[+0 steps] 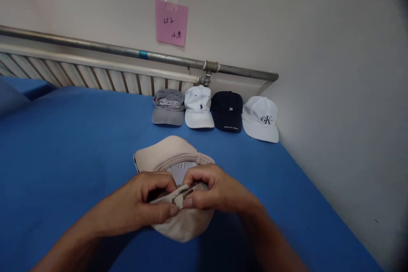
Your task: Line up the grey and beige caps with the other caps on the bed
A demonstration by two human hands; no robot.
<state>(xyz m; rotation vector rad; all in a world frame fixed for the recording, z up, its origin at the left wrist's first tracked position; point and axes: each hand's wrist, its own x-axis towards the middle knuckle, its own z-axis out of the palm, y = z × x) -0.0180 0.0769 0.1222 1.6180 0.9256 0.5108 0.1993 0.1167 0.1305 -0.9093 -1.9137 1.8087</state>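
A beige baseball cap (185,227) is held just above the blue sheet, its brim pointing away from me and its inside partly showing. My left hand (140,204) pinches the back strap on the left, thumb in front and fingers behind. Gripping the strap's other side is my right hand (216,189), its thumb pressed near the metal buckle (176,199). A short strap end sticks out by the buckle between both thumbs. The fingertips behind the strap are partly hidden.
Along the wall stand a grey cap (168,108), a white cap (199,108), a black cap (227,112) and another white cap (260,121). Behind them run a radiator (105,78) and a metal pipe (178,58). A pink note (171,23) hangs above. The blue sheet (79,148) meets a wall at right.
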